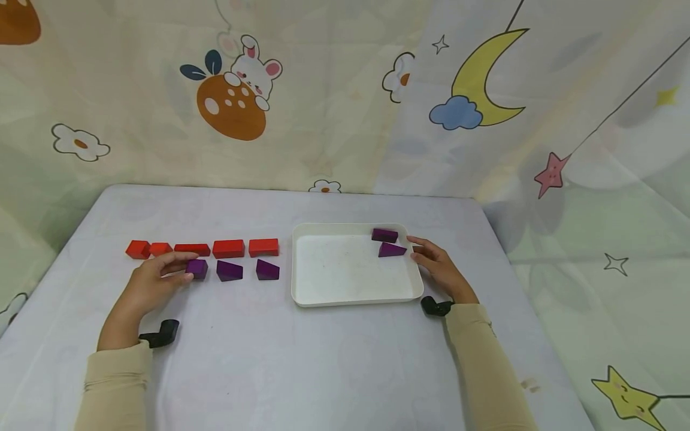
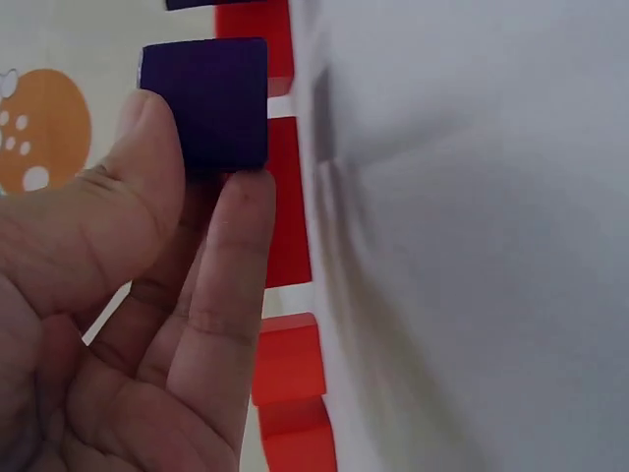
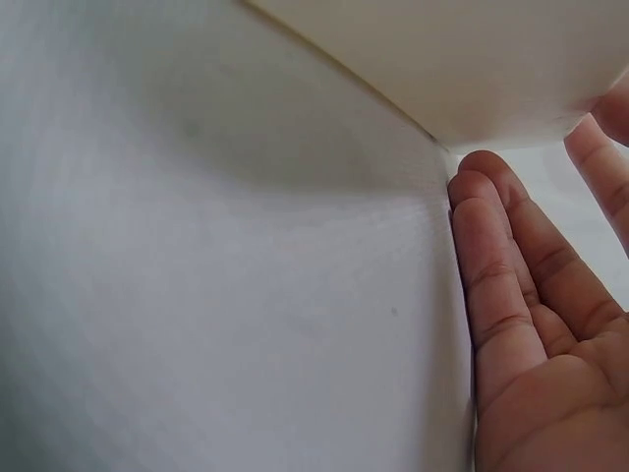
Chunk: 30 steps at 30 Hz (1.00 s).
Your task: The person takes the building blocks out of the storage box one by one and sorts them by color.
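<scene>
My left hand (image 1: 153,281) pinches a purple block (image 1: 197,269) between thumb and fingers, at the left end of a short purple row. In the left wrist view the block (image 2: 218,103) shows a squarish face. Two purple wedge-like blocks, one in the middle (image 1: 229,271) and one at the right (image 1: 267,270), lie apart from each other. My right hand (image 1: 443,270) is at the right edge of a white tray (image 1: 334,299), its extended fingers by the rim. Inside the tray's far right corner lie a purple block (image 1: 385,235) and a purple wedge (image 1: 392,249).
Behind the purple row stands a line of several red blocks, from a small one (image 1: 138,249) at the left to a longer one (image 1: 263,247) near the tray. A white cloth covers the table (image 1: 259,365). A patterned curtain (image 1: 334,108) hangs behind.
</scene>
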### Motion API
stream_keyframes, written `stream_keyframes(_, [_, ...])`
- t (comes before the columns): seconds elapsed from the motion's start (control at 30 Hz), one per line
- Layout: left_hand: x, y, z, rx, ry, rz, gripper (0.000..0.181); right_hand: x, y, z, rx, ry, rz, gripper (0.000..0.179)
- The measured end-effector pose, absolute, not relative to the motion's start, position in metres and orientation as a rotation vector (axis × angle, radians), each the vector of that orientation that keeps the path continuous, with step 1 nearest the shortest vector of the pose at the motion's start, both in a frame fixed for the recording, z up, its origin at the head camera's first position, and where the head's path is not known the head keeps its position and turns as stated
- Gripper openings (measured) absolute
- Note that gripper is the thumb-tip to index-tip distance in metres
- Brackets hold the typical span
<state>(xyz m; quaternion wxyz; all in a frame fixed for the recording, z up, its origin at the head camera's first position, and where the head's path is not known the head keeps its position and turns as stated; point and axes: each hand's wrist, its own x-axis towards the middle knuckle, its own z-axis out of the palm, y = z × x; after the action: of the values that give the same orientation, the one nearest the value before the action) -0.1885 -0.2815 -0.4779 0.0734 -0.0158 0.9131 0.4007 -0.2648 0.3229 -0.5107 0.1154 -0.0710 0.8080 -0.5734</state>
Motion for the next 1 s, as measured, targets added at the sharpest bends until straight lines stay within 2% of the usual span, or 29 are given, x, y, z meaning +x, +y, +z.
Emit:
stream_keyframes(0.27, [-0.190, -0.281, -0.483, -0.068, 2.750, 1.188, 0.053, -0.264, 0.321, -0.510, -0.192, 2.361, -1.691, 0.054])
stream_keyframes(0.5, [-0.185, -0.278, -0.467, -0.098, 2.785, 1.179, 0.059, -0.265, 0.322, -0.510, -0.193, 2.364, -1.688, 0.054])
stream_keyframes(0.8, [-0.180, -0.230, -0.438, -0.111, 2.930, 1.340, 0.051, -0.265, 0.325, -0.511, -0.209, 2.366, -1.695, 0.053])
stream_keyframes(1.0, [-0.187, -0.202, -0.427, -0.007, 2.838, 1.468, 0.050, -0.265, 0.325, -0.511, -0.226, 2.354, -1.707, 0.054])
